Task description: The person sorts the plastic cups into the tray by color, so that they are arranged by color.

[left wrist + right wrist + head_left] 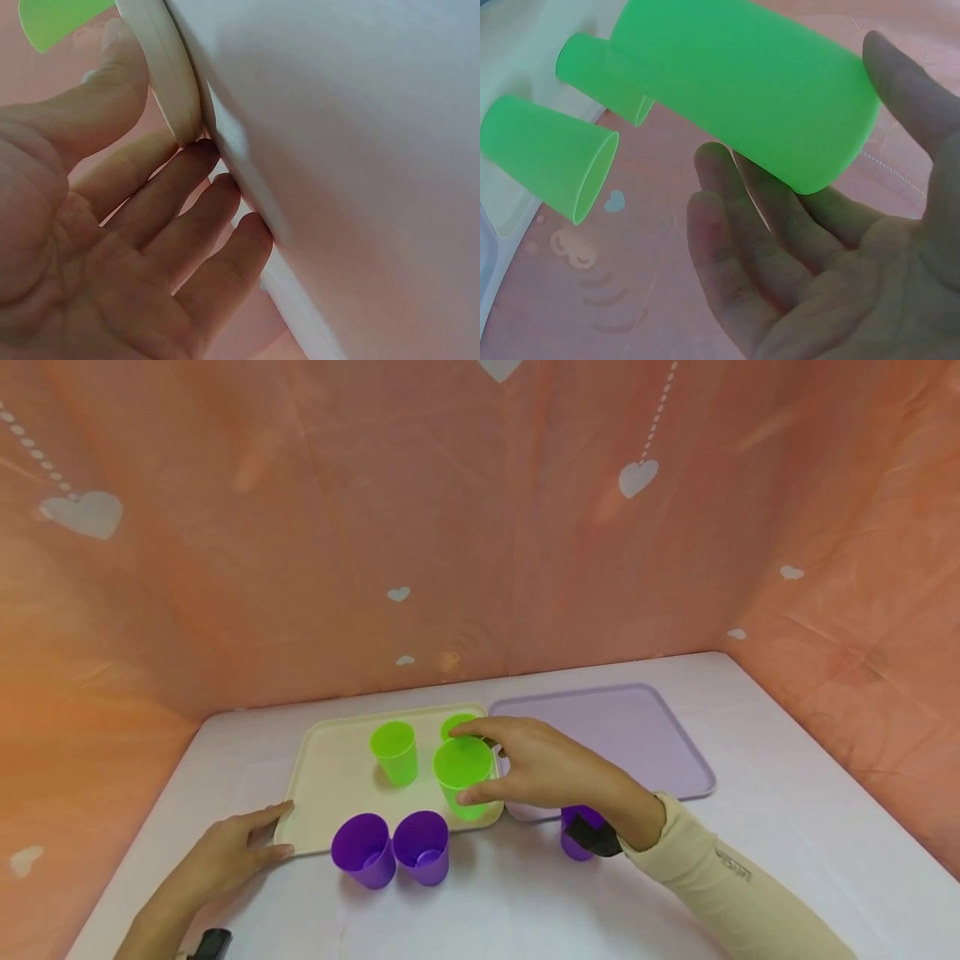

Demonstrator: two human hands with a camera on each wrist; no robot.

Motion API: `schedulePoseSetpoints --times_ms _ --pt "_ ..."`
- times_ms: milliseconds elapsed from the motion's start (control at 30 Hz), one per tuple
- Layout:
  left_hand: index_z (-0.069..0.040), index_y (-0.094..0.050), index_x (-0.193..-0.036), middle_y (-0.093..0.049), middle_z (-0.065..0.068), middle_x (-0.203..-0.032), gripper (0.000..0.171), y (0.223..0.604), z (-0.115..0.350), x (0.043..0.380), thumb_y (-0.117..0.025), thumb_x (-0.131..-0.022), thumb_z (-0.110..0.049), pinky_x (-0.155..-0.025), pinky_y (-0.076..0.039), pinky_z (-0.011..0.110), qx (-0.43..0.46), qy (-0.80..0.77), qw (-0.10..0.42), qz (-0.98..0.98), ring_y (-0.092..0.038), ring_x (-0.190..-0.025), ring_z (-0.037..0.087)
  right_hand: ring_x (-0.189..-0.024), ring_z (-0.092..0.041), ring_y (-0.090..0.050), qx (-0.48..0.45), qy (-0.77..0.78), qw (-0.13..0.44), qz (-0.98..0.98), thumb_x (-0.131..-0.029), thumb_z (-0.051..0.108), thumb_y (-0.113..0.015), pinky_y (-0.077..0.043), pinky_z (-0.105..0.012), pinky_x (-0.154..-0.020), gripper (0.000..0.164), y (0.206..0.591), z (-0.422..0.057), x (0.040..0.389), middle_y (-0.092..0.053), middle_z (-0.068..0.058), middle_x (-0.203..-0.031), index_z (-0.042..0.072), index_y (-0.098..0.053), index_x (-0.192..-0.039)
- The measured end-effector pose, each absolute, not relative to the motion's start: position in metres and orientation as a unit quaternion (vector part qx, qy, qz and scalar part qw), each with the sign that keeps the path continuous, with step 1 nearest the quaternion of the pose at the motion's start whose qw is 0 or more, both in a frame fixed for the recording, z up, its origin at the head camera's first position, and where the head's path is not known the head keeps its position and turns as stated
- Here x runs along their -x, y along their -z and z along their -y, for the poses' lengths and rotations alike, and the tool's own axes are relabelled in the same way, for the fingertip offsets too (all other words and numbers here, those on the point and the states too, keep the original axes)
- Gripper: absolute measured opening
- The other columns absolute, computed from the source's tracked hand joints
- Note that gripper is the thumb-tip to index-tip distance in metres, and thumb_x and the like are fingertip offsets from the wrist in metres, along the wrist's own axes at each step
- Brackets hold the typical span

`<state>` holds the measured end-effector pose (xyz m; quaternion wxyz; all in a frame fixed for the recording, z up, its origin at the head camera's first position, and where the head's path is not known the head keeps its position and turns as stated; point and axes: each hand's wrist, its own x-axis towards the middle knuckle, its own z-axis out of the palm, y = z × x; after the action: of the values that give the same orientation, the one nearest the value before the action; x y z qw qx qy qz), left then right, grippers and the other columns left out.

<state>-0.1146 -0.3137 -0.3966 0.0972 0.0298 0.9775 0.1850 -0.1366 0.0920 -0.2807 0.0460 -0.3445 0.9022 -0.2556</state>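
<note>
My right hand [543,764] holds a bright green cup [463,777] near the front right corner of a cream tray [341,768]. In the right wrist view the thumb lies at one side of this cup [742,82] and the fingers curve round the other. Two more green cups stand on the tray, one [393,752] near its middle and one [456,724] partly hidden behind the right hand. At the tray's front left corner, my left hand [228,852] rests with fairly straight fingers, thumb against the rim [180,82] in the left wrist view.
Two purple cups stand side by side, left [365,852] and right [422,850], before the cream tray. Another purple cup [576,843] is partly hidden under the right wrist. A lilac tray [600,735] adjoins the cream one. An orange curtain [450,527] encloses the white table [525,902].
</note>
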Motion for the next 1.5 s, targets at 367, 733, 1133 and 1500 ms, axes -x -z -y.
schedulePoseSetpoints --times_ms 367,733,1133,1500 --pt "-0.003 -0.058 -0.137 -0.057 0.038 -0.129 0.073 0.397 0.312 0.116 -0.079 -0.080 -0.043 -0.093 -0.046 0.069 -0.034 -0.189 0.061 -0.979 -0.051 -0.120 0.060 -0.113 -0.014 -0.061 0.353 0.269 0.065 -0.894 -0.082 0.051 -0.077 -0.051 -0.034 -0.099 0.071 0.279 -0.074 0.148 -0.065 0.005 -0.131 0.020 -0.055 -0.142" --pt "-0.004 -0.059 -0.137 -0.052 0.033 -0.139 0.069 0.392 0.311 0.116 -0.080 -0.080 -0.038 -0.100 -0.040 0.071 -0.028 -0.169 0.077 -0.982 -0.045 -0.127 0.060 -0.115 -0.013 -0.061 0.346 0.281 0.092 -0.890 -0.082 0.050 -0.078 -0.051 -0.033 -0.097 0.070 0.281 -0.055 0.160 -0.063 0.009 -0.134 0.024 -0.054 -0.142" --pt "-0.002 -0.062 -0.132 -0.062 0.028 -0.130 0.063 0.401 0.316 0.109 -0.080 -0.080 -0.032 -0.094 -0.045 0.069 -0.090 -0.161 0.025 -0.983 -0.055 -0.120 0.055 -0.117 -0.014 -0.063 0.370 0.256 0.084 -0.889 -0.082 0.049 -0.077 -0.052 -0.029 -0.099 0.070 0.289 -0.030 0.169 -0.066 0.006 -0.131 0.020 -0.055 -0.142" --pt "-0.002 -0.064 -0.129 -0.066 0.022 -0.126 0.060 0.402 0.315 0.107 -0.081 -0.079 -0.029 -0.088 -0.050 0.065 -0.110 -0.130 -0.008 -0.985 -0.061 -0.114 0.050 -0.119 -0.014 -0.062 0.363 0.250 0.081 -0.894 -0.083 0.050 -0.077 -0.051 -0.030 -0.101 0.070 0.292 -0.022 0.172 -0.064 0.006 -0.134 0.022 -0.054 -0.143"
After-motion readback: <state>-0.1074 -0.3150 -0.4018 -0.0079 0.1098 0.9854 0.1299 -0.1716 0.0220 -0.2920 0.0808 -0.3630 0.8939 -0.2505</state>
